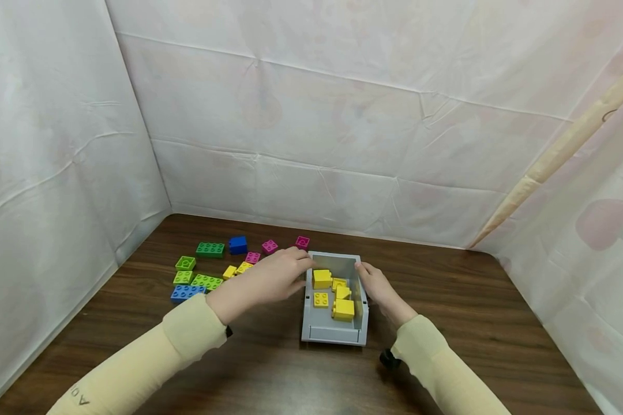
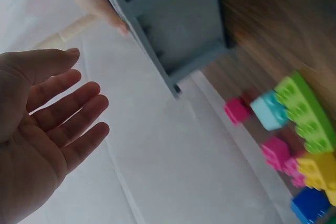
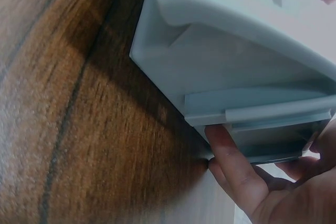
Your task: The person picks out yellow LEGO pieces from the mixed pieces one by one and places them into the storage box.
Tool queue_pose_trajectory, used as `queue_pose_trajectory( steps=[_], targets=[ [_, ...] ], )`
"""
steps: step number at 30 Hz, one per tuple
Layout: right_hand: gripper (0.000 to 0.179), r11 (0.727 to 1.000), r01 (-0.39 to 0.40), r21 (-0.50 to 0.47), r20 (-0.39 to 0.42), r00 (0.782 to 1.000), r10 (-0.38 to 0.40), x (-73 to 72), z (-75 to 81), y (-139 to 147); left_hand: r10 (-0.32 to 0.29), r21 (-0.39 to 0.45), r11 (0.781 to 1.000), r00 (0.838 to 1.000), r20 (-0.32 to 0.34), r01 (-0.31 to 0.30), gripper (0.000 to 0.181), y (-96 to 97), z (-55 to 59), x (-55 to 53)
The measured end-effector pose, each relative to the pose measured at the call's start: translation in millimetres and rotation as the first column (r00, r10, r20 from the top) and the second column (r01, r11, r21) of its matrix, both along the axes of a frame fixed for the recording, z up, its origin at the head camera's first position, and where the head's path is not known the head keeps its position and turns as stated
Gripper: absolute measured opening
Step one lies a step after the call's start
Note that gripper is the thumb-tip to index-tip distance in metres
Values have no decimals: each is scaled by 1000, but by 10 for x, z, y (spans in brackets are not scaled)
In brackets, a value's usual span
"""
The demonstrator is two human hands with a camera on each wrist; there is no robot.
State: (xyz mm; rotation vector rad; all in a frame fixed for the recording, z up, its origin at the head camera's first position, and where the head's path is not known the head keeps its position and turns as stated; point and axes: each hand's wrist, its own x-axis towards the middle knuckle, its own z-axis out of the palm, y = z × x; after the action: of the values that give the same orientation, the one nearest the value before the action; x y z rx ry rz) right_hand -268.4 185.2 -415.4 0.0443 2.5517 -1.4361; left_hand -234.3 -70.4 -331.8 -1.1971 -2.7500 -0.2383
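Note:
A grey plastic bin (image 1: 334, 334) sits on the table with several yellow toy bricks (image 1: 343, 310) inside it. My right hand (image 1: 378, 286) grips the bin's right side wall. Its thumb is at the rim, and in the right wrist view its fingers (image 3: 236, 171) curl under a ledge on the outer wall. My left hand (image 1: 275, 275) is by the bin's left rim, palm toward it. The left wrist view shows that hand (image 2: 52, 114) holding nothing, its fingers spread and slightly bent, apart from the bin (image 2: 181, 24).
Left of the bin lie several loose bricks: dark green (image 1: 210, 249), blue (image 1: 237, 245), light blue (image 1: 187, 293), lime (image 1: 185, 263), yellow (image 1: 230, 272) and magenta (image 1: 270, 246). One magenta brick (image 1: 302, 242) is just behind the bin. White cloth (image 1: 291, 115) hangs behind the table and at both sides.

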Motion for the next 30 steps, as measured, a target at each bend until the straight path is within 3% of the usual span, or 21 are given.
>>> queue_pose_trajectory(
  steps=[12,24,30],
  targets=[
    [58,1000,4,4,12,1000,-4,-14,-25,7,130,68,989,991,-18,-128,41,-511,-211,-50],
    [58,1000,15,-8,17,1000,-15,10,-17,-13,212,96,972,976,44,-215,47,-880,-397,-137],
    [56,1000,17,1,7,1000,-17,8,-19,-7,254,49,965,962,101,-259,55,-1042,-518,-224]
  ],
)
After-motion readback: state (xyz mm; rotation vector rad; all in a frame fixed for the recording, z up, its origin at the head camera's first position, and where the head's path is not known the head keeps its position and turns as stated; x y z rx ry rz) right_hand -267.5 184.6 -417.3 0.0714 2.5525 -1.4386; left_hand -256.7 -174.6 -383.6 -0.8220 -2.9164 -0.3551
